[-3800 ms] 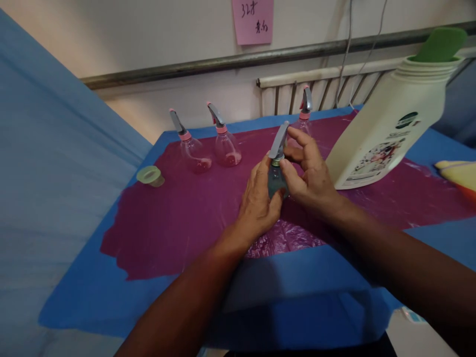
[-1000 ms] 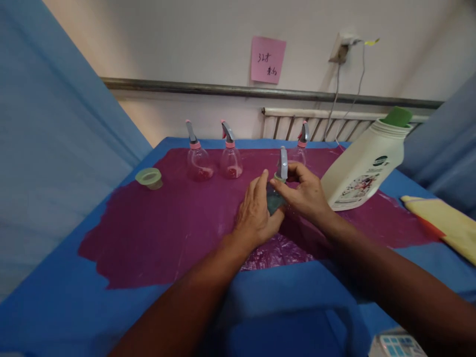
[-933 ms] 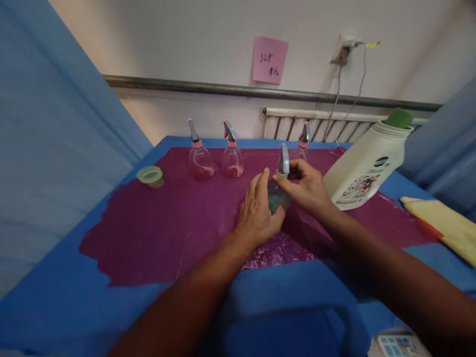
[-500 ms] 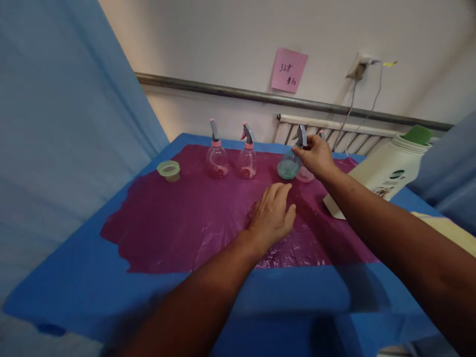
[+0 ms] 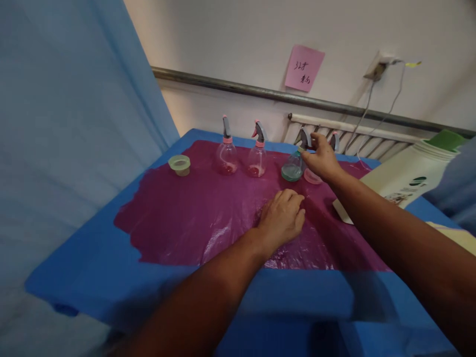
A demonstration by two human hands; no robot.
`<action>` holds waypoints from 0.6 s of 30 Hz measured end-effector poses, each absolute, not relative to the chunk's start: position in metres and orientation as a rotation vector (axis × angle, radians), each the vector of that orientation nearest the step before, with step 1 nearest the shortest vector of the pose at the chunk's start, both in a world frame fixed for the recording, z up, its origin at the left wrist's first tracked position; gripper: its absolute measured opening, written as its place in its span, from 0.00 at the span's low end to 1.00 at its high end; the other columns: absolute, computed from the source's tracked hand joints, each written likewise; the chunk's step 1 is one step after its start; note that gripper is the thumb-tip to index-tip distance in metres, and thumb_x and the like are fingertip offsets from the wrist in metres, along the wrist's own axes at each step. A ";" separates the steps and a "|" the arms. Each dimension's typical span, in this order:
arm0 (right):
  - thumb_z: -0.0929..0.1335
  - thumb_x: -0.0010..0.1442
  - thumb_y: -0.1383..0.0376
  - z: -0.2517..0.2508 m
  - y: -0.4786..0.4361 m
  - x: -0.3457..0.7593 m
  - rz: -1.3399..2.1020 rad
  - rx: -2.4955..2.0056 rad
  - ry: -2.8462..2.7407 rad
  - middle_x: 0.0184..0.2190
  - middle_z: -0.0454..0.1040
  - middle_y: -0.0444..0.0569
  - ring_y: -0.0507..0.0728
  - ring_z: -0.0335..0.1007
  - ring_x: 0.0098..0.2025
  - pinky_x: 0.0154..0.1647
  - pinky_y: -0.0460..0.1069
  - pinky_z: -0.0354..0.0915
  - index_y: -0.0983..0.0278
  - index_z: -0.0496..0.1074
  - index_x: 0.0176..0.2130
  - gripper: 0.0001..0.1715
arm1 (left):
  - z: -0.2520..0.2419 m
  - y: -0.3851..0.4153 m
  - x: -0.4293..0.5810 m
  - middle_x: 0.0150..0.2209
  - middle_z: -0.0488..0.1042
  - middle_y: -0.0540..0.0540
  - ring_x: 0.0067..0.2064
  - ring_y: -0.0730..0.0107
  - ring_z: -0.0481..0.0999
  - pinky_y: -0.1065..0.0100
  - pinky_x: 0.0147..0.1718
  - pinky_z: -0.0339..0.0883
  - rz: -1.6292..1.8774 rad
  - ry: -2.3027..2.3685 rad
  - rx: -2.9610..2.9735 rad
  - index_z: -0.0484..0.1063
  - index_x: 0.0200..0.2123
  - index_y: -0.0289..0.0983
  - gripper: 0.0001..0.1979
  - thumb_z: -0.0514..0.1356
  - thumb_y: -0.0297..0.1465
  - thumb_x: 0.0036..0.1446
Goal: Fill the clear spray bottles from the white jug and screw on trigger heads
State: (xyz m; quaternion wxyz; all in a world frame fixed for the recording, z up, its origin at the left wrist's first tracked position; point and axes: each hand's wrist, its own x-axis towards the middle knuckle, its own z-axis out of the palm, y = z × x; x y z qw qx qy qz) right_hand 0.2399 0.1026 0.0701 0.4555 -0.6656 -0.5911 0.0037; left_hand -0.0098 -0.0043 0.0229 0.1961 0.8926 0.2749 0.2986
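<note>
A clear spray bottle with green liquid [image 5: 292, 172] and a grey trigger head stands on a purple plastic sheet [image 5: 178, 213]. My right hand [image 5: 323, 157] is beside its neck, the thumb close to the collar and the fingers apart, not closed around it; whether the thumb touches it I cannot tell. Behind that hand stands a pink-tinted spray bottle [image 5: 313, 177], partly hidden. My left hand [image 5: 281, 215] is palm down over the sheet in front of the green bottle, fingers loosely bent, nothing visible in it. Two spray bottles with pink collars, one [image 5: 227, 161] and another [image 5: 257, 161], stand further left.
A small pale green cup [image 5: 180, 165] sits at the left. A cream jug [image 5: 401, 173] with a green piece [image 5: 448, 140] in its mouth leans at the right, near a yellow cloth [image 5: 453, 235]. Behind the blue-covered table [image 5: 92, 267] are a radiator [image 5: 316, 129] and a wall pipe [image 5: 223, 87].
The view has shifted, so most things appear further right. My right hand's fingers have loosened from the green bottle, which sits slightly closer to the bottles on the left. My left hand's fingers have bent more.
</note>
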 end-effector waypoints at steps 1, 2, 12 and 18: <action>0.72 0.62 0.62 0.072 0.097 0.238 -0.058 -1.600 -1.483 0.67 0.81 0.67 0.73 0.82 0.68 0.71 0.72 0.76 0.62 0.66 0.75 0.46 | 0.024 -0.005 -0.009 0.61 0.82 0.36 0.63 0.47 0.82 0.45 0.70 0.79 0.825 0.773 2.509 0.80 0.61 0.36 0.14 0.63 0.29 0.78; 0.71 0.63 0.62 0.076 0.092 0.236 -0.147 -1.549 -1.518 0.70 0.79 0.67 0.73 0.79 0.71 0.73 0.73 0.75 0.61 0.65 0.77 0.46 | 0.025 -0.007 -0.009 0.60 0.83 0.37 0.62 0.48 0.82 0.46 0.69 0.79 0.807 0.781 2.521 0.81 0.60 0.37 0.13 0.62 0.30 0.78; 0.72 0.73 0.55 0.109 0.116 0.162 -0.109 -1.328 -1.721 0.52 0.87 0.55 0.67 0.87 0.54 0.60 0.67 0.83 0.55 0.76 0.60 0.20 | 0.037 -0.015 -0.009 0.50 0.85 0.38 0.55 0.49 0.86 0.53 0.58 0.82 0.528 0.918 2.666 0.83 0.50 0.37 0.11 0.60 0.33 0.79; 0.79 0.68 0.52 0.096 0.172 0.130 0.113 -1.478 -1.558 0.51 0.87 0.57 0.71 0.87 0.52 0.59 0.71 0.83 0.57 0.75 0.62 0.28 | 0.029 -0.011 -0.007 0.51 0.88 0.36 0.53 0.48 0.89 0.50 0.57 0.86 0.593 0.931 2.661 0.86 0.51 0.37 0.12 0.62 0.31 0.77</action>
